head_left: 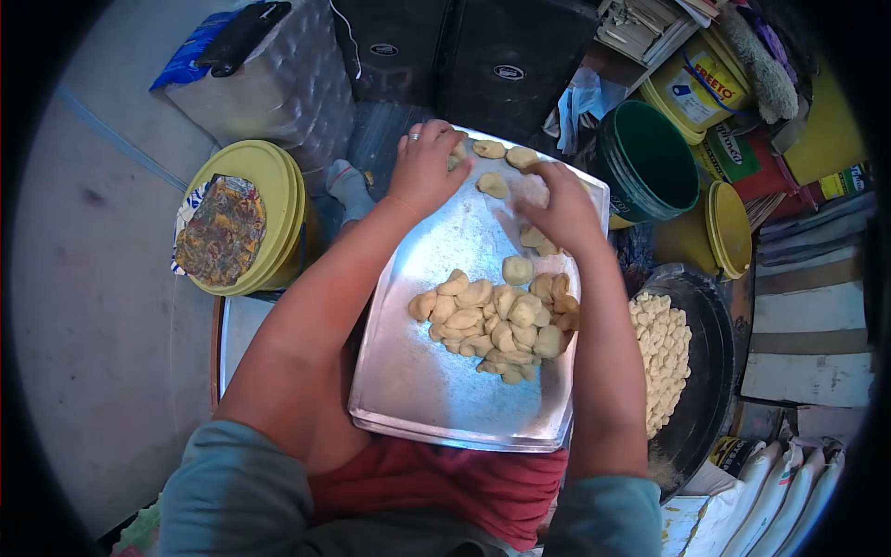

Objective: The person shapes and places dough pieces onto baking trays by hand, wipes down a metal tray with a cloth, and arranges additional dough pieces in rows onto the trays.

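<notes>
A metal tray (408, 390) rests on my lap, with a heap of dough pieces (492, 320) on its near half. Several flattened dough pieces (492, 185) lie along its far edge. At the tray's far left corner, my left hand (432, 167) has its fingers closed around a dough piece (456, 154). Over the far right part of the tray is my right hand (560, 206), fingers apart and curved, close to a piece at the far edge (522, 157). No piece shows held in it. More pieces (536, 240) lie beneath its wrist.
A black basin (710, 371) holding many small dough lumps stands at the right. Behind it are a green bucket (650, 158) and yellow buckets. At left, a yellow lidded bucket (288, 213) carries a patterned packet. Dark boxes (510, 56) stand at the back.
</notes>
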Demonstrator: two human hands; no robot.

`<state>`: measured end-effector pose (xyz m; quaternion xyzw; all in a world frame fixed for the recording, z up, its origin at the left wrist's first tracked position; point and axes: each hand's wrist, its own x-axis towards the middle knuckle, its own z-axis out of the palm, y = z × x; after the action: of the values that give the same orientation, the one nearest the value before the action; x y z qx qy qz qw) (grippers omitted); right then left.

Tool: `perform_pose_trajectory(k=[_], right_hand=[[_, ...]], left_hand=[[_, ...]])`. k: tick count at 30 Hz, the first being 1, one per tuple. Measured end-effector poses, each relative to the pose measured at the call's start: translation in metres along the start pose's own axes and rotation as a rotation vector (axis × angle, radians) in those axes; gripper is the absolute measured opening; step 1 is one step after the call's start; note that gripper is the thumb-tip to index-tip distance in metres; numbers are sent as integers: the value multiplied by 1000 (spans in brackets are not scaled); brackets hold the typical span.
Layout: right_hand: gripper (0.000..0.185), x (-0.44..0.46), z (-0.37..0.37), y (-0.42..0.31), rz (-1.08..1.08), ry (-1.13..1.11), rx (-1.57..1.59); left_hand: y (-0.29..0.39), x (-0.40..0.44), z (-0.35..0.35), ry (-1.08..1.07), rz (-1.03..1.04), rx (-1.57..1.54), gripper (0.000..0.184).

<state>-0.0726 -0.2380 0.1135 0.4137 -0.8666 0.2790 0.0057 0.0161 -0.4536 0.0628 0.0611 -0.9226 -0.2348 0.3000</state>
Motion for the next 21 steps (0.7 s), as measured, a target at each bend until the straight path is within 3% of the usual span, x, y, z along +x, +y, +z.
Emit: perform_pose_trajectory(k=[1,4,5,8,11,14,17,18,21], right_hand=[[41,-14,-14,3,-74,-41,-131],[40,-41,-13,18,67,-278,-204],[40,-40,-7,23,105,-206,-137],[41,-12,23,24,154,10,-3],[40,10,20,11,305,-4,50],[43,0,22,30,223,-3,127],[42,-14,17,43,252,9,123],[41,-17,12,45,294,21,103],[36,-23,7,48,346,87,68]], left_hand=[[4,-4,-7,-20,46,-15,34],[7,-18,1,-89,258,6,35],[9,-20,5,-106,345,28,36],[17,-10,18,-138,203,178,40],[30,1,9,-94,143,86,35],[35,14,12,-58,268,-35,27],[45,24,28,-363,331,93,22],[47,25,32,-222,386,147,21],[51,28,38,-229,240,244,20]])
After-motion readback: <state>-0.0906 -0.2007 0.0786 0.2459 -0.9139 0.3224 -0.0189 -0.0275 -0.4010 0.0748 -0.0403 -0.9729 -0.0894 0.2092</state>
